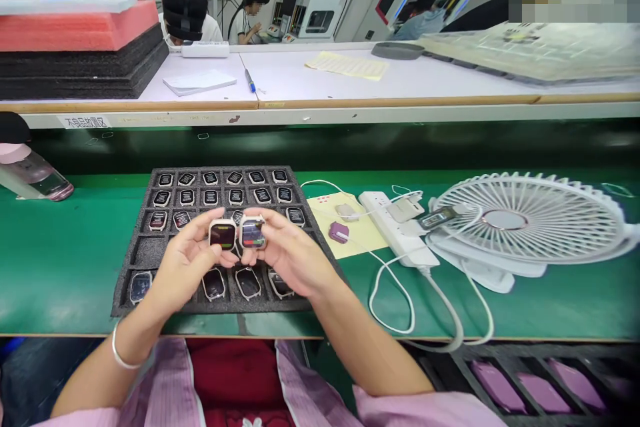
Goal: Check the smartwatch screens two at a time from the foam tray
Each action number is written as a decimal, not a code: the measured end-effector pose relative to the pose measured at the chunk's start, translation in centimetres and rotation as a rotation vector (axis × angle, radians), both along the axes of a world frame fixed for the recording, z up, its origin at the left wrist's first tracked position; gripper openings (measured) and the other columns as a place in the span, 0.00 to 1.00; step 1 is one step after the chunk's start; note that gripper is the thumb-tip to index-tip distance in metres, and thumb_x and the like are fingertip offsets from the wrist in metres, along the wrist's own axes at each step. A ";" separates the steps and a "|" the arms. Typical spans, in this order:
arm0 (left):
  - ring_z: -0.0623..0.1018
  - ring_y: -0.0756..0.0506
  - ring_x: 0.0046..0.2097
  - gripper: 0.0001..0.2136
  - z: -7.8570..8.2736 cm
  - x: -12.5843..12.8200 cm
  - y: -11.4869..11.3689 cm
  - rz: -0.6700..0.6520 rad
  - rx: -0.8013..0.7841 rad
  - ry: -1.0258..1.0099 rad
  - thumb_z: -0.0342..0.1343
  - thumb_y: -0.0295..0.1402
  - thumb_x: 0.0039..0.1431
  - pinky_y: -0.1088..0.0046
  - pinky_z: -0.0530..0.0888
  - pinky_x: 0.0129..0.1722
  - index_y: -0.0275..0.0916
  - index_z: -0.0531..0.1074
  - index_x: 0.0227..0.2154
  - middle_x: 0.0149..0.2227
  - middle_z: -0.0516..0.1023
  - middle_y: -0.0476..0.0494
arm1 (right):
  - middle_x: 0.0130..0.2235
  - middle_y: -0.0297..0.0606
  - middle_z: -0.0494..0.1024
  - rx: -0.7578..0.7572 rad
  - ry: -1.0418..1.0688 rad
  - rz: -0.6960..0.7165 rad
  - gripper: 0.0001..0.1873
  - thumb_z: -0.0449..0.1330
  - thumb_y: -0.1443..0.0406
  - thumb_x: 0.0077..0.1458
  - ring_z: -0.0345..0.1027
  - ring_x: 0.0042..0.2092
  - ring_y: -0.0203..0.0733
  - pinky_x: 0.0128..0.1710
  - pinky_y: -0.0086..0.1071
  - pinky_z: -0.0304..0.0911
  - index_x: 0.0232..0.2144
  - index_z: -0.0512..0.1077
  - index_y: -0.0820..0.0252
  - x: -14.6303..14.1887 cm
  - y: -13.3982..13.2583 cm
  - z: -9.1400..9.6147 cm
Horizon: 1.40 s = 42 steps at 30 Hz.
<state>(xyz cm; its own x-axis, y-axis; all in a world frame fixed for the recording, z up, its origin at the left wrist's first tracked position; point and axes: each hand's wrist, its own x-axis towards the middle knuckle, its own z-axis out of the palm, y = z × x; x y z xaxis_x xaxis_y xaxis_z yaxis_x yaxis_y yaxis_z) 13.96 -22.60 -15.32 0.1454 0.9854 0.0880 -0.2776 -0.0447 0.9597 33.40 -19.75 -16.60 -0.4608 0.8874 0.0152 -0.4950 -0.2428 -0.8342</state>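
Note:
Two smartwatch cases without straps are held side by side above a dark foam tray (127,273). My left hand (193,253) has its fingers closed around the left smartwatch (223,235), whose screen is dark with a small green mark. In my right hand (287,247) is the other smartwatch (253,232), its screen lit with a little red and green at the bottom. Several more watch cases lie in the tray's compartments, such as a watch (214,283) in the front row. My hands and forearms hide part of the tray.
Right of the tray are a yellow sheet (320,213), a purple block (339,232), a white power strip (400,233) with loose cables and a white fan (505,220). A bottle (43,173) stands left. Foam sheets (75,60) are stacked on the shelf; people sit beyond.

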 end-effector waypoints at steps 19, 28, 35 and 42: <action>0.82 0.49 0.30 0.23 11.2 0.4 11.8 0.038 0.404 -0.007 0.57 0.29 0.54 0.71 0.80 0.34 0.40 0.74 0.54 0.36 0.80 0.47 | 0.32 0.34 0.78 0.529 -0.049 -0.128 0.11 0.59 0.59 0.65 0.77 0.30 0.37 0.33 0.33 0.72 0.47 0.70 0.56 -0.9 11.2 12.2; 0.79 0.49 0.30 0.22 15.9 0.5 11.9 0.126 0.655 0.019 0.59 0.26 0.53 0.70 0.80 0.34 0.43 0.77 0.53 0.35 0.79 0.47 | 0.39 0.35 0.78 0.743 -0.067 -0.148 0.15 0.60 0.65 0.59 0.76 0.31 0.36 0.37 0.35 0.72 0.49 0.69 0.56 -0.6 11.2 17.7; 0.78 0.50 0.30 0.26 17.1 0.9 10.5 0.145 0.750 0.095 0.63 0.24 0.50 0.71 0.79 0.35 0.42 0.75 0.54 0.38 0.79 0.47 | 0.40 0.32 0.75 0.828 -0.132 -0.179 0.28 0.58 0.73 0.48 0.74 0.33 0.34 0.41 0.35 0.72 0.53 0.67 0.55 -0.3 9.9 18.7; 0.77 0.50 0.32 0.26 15.3 1.4 9.9 0.164 0.746 0.076 0.69 0.28 0.48 0.72 0.78 0.34 0.43 0.74 0.52 0.36 0.77 0.48 | 0.41 0.32 0.75 0.796 -0.120 -0.183 0.27 0.66 0.67 0.48 0.74 0.33 0.35 0.39 0.35 0.73 0.52 0.68 0.53 -0.4 8.5 17.0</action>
<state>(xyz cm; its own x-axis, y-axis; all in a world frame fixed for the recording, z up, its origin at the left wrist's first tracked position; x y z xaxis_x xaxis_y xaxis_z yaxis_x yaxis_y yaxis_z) 15.39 -12.74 -0.07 0.0346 0.6784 0.7338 -0.1456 -0.7230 0.6753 33.00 -11.24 0.39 -0.3483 0.6929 0.6314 -0.3657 0.5197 -0.7721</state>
